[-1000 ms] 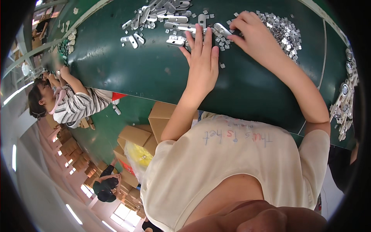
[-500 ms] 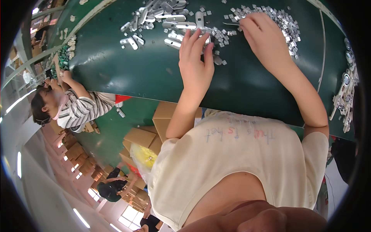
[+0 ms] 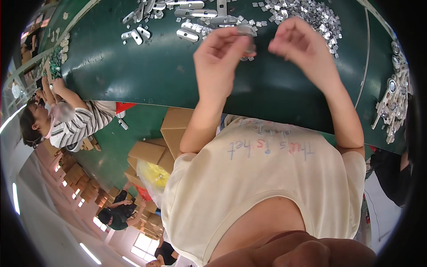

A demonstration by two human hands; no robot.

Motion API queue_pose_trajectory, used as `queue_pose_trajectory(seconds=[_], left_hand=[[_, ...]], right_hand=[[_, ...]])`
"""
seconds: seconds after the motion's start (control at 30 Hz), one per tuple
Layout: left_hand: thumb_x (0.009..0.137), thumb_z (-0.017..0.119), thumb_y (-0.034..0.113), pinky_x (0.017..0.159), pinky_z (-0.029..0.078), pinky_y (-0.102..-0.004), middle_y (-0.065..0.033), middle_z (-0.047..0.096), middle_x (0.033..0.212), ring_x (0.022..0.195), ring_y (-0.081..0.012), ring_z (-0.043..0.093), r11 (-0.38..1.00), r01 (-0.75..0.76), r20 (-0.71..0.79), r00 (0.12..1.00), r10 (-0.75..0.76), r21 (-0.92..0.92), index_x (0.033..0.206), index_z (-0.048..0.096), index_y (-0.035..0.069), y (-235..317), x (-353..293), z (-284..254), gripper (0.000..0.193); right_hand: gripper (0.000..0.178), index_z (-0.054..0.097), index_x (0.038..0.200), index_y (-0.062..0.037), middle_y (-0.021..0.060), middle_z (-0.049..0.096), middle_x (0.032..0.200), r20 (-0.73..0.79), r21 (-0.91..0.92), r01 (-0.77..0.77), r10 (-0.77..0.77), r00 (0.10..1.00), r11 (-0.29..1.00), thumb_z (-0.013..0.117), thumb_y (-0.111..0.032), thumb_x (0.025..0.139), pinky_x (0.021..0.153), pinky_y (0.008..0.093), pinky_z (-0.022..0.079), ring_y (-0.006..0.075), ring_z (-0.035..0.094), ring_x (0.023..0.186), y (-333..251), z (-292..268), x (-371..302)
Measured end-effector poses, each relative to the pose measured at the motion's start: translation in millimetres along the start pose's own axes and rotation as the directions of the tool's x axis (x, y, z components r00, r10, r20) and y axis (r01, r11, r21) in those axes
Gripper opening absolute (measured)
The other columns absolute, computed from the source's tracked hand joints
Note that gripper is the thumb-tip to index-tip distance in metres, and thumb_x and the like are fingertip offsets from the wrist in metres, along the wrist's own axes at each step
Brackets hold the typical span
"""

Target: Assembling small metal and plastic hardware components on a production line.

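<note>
Head view: left hand (image 3: 220, 53) pinches a small metal piece (image 3: 247, 31) above the green table (image 3: 133, 66); right hand (image 3: 298, 44) looks curled closed, possibly holding something. Keep both grips steady, close together.

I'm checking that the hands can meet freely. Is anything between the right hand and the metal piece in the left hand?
Nothing visible: the right hand and the left hand holding the small metal piece are raised above the green table, open gap between them.

Cardboard boxes (image 3: 167, 142) on floor under bench's near edge, yellow bag (image 3: 153, 175) beside. Co-worker in striped shirt (image 3: 82, 124) at bench's left edge. Round metal fittings (image 3: 393, 104) along right edge.
</note>
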State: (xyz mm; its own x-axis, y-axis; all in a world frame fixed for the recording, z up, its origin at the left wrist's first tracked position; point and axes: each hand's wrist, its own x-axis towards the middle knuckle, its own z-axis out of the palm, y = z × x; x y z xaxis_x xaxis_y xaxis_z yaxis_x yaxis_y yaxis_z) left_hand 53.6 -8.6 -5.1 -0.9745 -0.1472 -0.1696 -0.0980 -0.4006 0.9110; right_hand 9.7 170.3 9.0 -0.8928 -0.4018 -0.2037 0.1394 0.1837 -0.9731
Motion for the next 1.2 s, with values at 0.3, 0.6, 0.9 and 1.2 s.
queue_pose_trajectory(seconds=[0.3, 0.6, 0.9, 1.2], left_hand=[[0.086, 0.055, 0.002, 0.054, 0.045, -0.0212, -0.0096, 0.063, 0.081, 0.064, -0.0124, 0.058, 0.987, 0.046, -0.067, 0.997, -0.036, 0.152, 0.104, 0.055, -0.002, 15, -11, -22, 0.018], [0.086, 0.055, 0.001, 0.055, 0.042, -0.0204, -0.0107, 0.063, 0.083, 0.063, -0.0116, 0.057, 0.972, 0.045, 0.053, 0.997, -0.059, 0.230, 0.103, 0.058, -0.003, 16, -1, 10, 0.018], [0.085, 0.057, 0.002, 0.057, 0.045, -0.0190, -0.0075, 0.062, 0.082, 0.066, -0.0090, 0.059, 0.928, -0.118, 0.279, 0.960, 0.015, 0.355, 0.101, 0.059, -0.002, 9, 17, 70, 0.016], [0.081, 0.059, -0.001, 0.057, 0.048, -0.0189, -0.0064, 0.063, 0.079, 0.063, -0.0085, 0.061, 0.912, -0.158, 0.319, 0.947, 0.032, 0.378, 0.094, 0.062, 0.000, -2, 16, 81, 0.014]], right_hand=[[0.014, 0.059, 0.084, -0.0017, 0.0119, 0.053, 0.086, 0.144, -0.750, 0.325, -0.337, 0.930, 0.576, 0.065, -0.011, 0.075, 0.077, 0.0327, 0.043, 0.0269, 0.051, 0.086, 1, -1, 45], [0.010, 0.065, 0.092, -0.0068, -0.0006, 0.060, 0.081, -0.115, -0.338, 0.306, -0.361, 0.925, 0.890, 0.060, -0.006, 0.083, 0.059, 0.0201, 0.040, 0.0065, 0.053, 0.069, 0, -29, 2], [0.019, 0.060, 0.102, 0.0049, 0.0129, 0.065, 0.083, -0.296, 0.396, 0.155, -0.034, 0.955, 0.905, 0.058, -0.001, 0.084, 0.060, 0.0228, 0.051, 0.0131, 0.061, 0.066, -15, -51, -44], [0.013, 0.056, 0.094, 0.0025, 0.0072, 0.056, 0.092, -0.296, 0.114, 0.328, -0.283, 0.912, 0.938, 0.059, 0.004, 0.081, 0.069, 0.0216, 0.044, 0.0118, 0.056, 0.079, -2, -60, -38]])
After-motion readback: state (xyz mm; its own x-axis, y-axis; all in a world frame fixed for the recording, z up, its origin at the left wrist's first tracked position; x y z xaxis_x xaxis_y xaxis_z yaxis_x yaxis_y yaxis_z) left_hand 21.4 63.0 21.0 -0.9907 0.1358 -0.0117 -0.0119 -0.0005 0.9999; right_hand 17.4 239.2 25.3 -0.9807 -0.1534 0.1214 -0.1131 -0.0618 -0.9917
